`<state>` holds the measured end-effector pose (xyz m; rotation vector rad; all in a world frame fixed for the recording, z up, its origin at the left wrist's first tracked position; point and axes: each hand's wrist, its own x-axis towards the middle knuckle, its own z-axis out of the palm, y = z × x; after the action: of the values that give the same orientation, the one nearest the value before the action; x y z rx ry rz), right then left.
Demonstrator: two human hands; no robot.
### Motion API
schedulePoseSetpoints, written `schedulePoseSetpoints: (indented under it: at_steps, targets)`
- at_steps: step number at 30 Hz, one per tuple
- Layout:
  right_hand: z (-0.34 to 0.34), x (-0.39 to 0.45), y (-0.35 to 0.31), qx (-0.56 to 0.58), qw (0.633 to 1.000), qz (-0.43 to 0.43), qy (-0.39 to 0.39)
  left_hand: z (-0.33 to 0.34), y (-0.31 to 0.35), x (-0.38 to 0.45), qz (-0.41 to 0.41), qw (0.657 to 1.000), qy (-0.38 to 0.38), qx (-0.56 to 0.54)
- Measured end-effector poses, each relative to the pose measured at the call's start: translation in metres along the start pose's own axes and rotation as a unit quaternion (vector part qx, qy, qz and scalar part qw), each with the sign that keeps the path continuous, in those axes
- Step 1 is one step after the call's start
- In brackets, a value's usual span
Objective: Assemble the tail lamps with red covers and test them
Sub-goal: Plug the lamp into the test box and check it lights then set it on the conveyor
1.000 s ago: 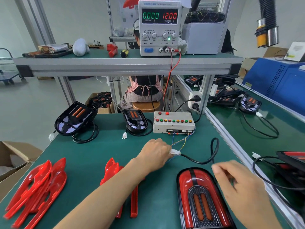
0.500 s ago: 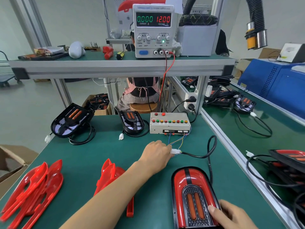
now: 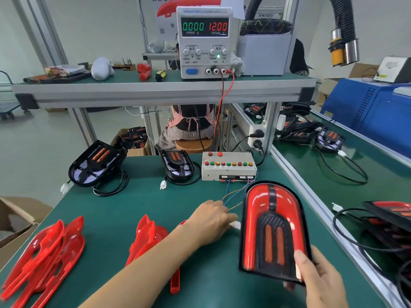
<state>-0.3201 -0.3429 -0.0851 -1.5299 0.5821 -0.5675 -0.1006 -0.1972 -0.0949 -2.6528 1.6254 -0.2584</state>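
The assembled tail lamp with its glossy red cover and black housing (image 3: 272,227) is held raised above the green tabletop (image 3: 155,203) at the 4 o'clock part of the view. Its long axis runs from 6 to 12 o'clock, tilted slightly; the rounded end points to 12 o'clock, the squared end to 6 o'clock. The face with two orange light bars is turned toward the camera.

The right hand (image 3: 320,283) grips the lamp's lower right corner: the thumb lies on the front face, the fingers are curled behind the housing and mostly hidden. The wrist is cut off by the lower frame edge.

The left hand (image 3: 211,221) reaches from 7 o'clock across the tabletop, knuckles up, fingers curled and pinching the small white plastic connector (image 3: 235,224) just at 9 o'clock of the lamp. The fingertips are concealed beneath the hand. The lamp hides where the connector leads.

Thin coloured wires (image 3: 233,196) run from the hand area toward the beige test box with coloured push-buttons (image 3: 229,166) at 12 o'clock. Two uncovered black lamp housings (image 3: 97,163) stand at 10 and 11 o'clock. Loose red plastic covers (image 3: 44,256) lie in piles at 8 o'clock and beneath the left forearm. The grey bench power supply (image 3: 204,41) on the upper shelf reads 0.000 and 12.00.
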Motion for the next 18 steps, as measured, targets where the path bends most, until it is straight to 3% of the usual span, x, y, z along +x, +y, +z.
schedulePoseSetpoints:
  at_steps: [4, 11, 15, 18]
  targets:
    - [0.011, 0.019, 0.008, 0.006, 0.999, 0.046, 0.008, -0.001, -0.006, -0.001, 0.017, 1.000, -0.014, 0.020]
    - [0.014, 0.030, 0.031, -0.022, 0.996, 0.087, -0.005, -0.003, -0.020, -0.002, 0.019, 0.998, -0.010, -0.057]
    - [0.019, 0.034, 0.035, -0.039, 0.996, 0.082, -0.002, -0.003, -0.028, 0.007, -0.059, 0.980, 0.075, -0.173]
    - [0.020, 0.035, 0.039, -0.038, 0.996, 0.083, 0.010, -0.001, -0.033, 0.020, -0.157, 0.942, 0.178, -0.239]
